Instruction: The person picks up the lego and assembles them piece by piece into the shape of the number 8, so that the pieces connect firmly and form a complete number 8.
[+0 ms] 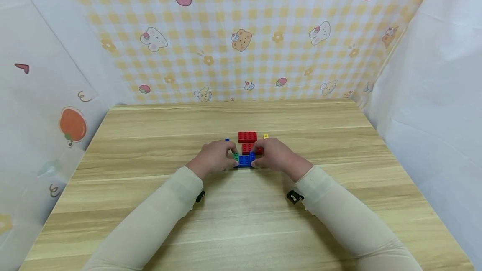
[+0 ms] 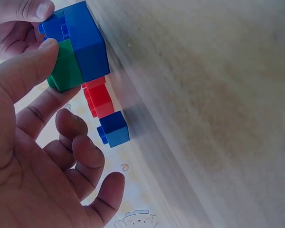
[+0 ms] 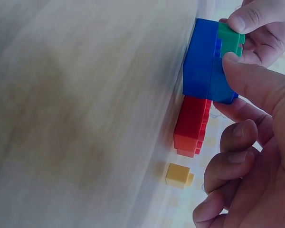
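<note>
A long blue toy building brick [image 1: 244, 161] lies on the wooden table between both hands. My left hand [image 1: 216, 158] pinches a small green brick [image 2: 67, 69] between thumb and index finger, at the left end of the blue brick's studded top. At the other end, a small blue brick [image 3: 220, 78] sits on the long one, pinched by the thumb and index finger of my right hand [image 1: 278, 157]. The other fingers of each hand are loosely curled, touching no brick. Whether the small bricks are fully pressed down I cannot tell.
Just beyond the hands lie a red brick [image 1: 247, 147], partly covered by the right fingers, and another red brick [image 1: 247, 138] farther back. A small blue brick [image 2: 115, 129] is at the left, a small yellow brick [image 3: 178, 175] at the right. Patterned cloth [image 1: 241, 66] hangs behind the table.
</note>
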The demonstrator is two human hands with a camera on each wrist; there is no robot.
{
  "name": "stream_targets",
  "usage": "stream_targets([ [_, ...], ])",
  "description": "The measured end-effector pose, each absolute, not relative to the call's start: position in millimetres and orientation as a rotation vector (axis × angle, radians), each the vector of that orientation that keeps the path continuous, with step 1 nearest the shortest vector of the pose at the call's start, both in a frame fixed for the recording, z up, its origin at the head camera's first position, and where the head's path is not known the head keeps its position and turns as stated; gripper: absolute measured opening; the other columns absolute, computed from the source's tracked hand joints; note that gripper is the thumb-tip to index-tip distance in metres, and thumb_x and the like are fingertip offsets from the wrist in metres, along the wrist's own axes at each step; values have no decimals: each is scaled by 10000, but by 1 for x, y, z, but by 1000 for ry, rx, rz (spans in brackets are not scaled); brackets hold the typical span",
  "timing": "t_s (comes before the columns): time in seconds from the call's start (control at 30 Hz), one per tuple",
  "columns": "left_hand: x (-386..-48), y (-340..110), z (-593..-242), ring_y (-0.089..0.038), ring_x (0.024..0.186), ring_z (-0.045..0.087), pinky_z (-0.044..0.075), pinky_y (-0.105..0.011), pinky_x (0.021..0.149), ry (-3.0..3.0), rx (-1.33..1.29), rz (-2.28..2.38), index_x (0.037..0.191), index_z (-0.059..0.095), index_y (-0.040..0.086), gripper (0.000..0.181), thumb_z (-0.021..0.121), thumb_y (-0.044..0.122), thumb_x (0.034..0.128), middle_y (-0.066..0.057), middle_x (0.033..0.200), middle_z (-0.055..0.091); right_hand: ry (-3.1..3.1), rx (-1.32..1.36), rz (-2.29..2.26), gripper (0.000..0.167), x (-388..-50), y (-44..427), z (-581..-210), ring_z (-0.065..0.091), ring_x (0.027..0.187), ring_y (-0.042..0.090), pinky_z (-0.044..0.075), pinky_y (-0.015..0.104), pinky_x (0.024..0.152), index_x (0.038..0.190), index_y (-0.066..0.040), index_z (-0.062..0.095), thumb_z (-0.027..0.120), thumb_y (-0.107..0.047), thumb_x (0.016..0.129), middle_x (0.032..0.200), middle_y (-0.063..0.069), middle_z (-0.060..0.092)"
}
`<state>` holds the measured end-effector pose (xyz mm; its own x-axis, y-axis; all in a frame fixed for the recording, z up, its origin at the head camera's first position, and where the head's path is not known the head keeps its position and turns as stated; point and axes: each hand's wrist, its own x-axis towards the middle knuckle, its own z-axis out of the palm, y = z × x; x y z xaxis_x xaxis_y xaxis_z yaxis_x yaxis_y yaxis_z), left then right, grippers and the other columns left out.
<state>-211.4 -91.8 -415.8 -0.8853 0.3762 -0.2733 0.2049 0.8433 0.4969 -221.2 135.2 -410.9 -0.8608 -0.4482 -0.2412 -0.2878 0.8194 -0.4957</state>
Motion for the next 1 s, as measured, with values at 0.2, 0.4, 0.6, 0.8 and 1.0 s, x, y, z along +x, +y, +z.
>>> stream_targets([
  [0.2, -212, -92, -418, -209, 792, 591, 384, -500, 938, 2663, 432, 662, 1118, 699, 218, 211, 784, 330, 960, 26, 834, 657, 2650, -524, -677, 326, -219, 136, -412, 553, 753, 181, 451, 317, 654, 1176, -122, 735, 857, -257, 905, 857, 9, 656],
  [0.4, -210, -92, -417, -214, 798, 592, 380, -501, 946, 2662, 414, 664, 1111, 695, 221, 203, 785, 328, 963, 27, 834, 660, 2639, -539, -674, 387, -220, 140, -411, 564, 785, 182, 467, 318, 676, 1239, -136, 730, 860, -279, 904, 898, 10, 655],
  [0.6, -209, -90, -415, -214, 816, 594, 385, -492, 942, 2664, 400, 663, 1109, 699, 219, 201, 788, 325, 963, 35, 855, 666, 2667, -510, -723, 398, -228, 150, -404, 539, 769, 209, 450, 336, 664, 1275, -151, 713, 835, -295, 925, 863, 48, 607],
  [0.8, -208, -90, -415, -215, 806, 588, 382, -477, 918, 2666, 397, 669, 1106, 702, 214, 200, 793, 315, 959, 24, 843, 661, 2687, -449, -749, 459, -238, 156, -402, 535, 825, 224, 452, 347, 695, 1351, -139, 681, 819, -295, 942, 930, 74, 606],
  [1.0, -208, -90, -414, -216, 798, 587, 382, -473, 910, 2669, 397, 669, 1095, 700, 215, 189, 792, 311, 960, 20, 837, 659, 2674, -432, -727, 466, -246, 155, -407, 572, 893, 226, 502, 372, 810, 1353, -129, 682, 831, -261, 932, 1074, 75, 684],
])
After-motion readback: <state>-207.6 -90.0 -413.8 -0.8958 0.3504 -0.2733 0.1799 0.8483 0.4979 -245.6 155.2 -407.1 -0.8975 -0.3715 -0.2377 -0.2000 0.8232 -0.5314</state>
